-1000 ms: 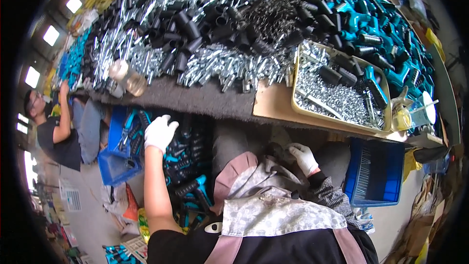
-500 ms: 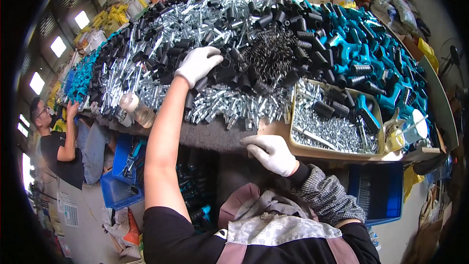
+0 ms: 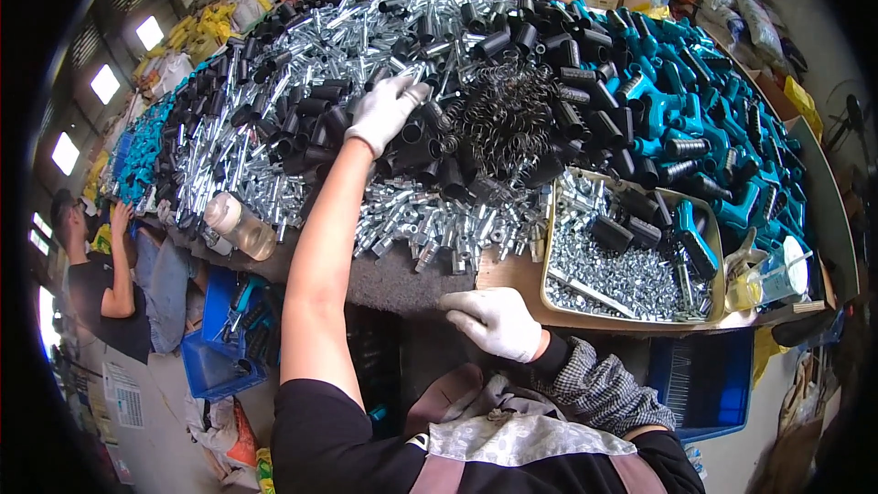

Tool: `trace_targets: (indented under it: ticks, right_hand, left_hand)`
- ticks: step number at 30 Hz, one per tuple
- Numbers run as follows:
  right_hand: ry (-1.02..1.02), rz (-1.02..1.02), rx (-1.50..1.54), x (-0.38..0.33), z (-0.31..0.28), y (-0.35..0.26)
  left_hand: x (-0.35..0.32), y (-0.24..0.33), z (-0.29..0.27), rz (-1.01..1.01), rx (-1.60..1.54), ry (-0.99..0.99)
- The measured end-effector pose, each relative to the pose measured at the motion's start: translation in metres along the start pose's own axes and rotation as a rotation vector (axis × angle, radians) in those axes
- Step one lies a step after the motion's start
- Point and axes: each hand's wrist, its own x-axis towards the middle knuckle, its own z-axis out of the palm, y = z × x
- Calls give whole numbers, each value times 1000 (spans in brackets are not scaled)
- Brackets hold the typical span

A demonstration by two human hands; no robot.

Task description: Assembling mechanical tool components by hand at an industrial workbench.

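Since a second ago, moved left hand (image 3: 389, 114) from below table edge up onto the pile; raised right hand (image 3: 498, 325) from lap to front of table (image 3: 402, 285). At left fingertips: black sleeves (image 3: 452, 174), mid-pile, mixed with silver parts (image 3: 425, 220). Left grip half-closed; can't tell whether holding anything. Right fingers loosely curled, contents not visible. Just right of left hand, dark springs (image 3: 508, 114). Farther right, tray (image 3: 640, 318) of small metal fittings, then teal handles (image 3: 654, 110). Far left, clear bottle (image 3: 240, 227).
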Motion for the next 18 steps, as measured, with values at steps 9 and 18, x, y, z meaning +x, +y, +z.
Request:
trace_targets:
  ticks: [9, 18]
  right_hand:
    - [36, -26, -31, -1, 3, 0]
    - [-59, 179, 136, 6, -8, -4]
  left_hand:
    - [-15, 2, -52, -84, 18, -92]
    - [107, -66, -46, -138, 290, -111]
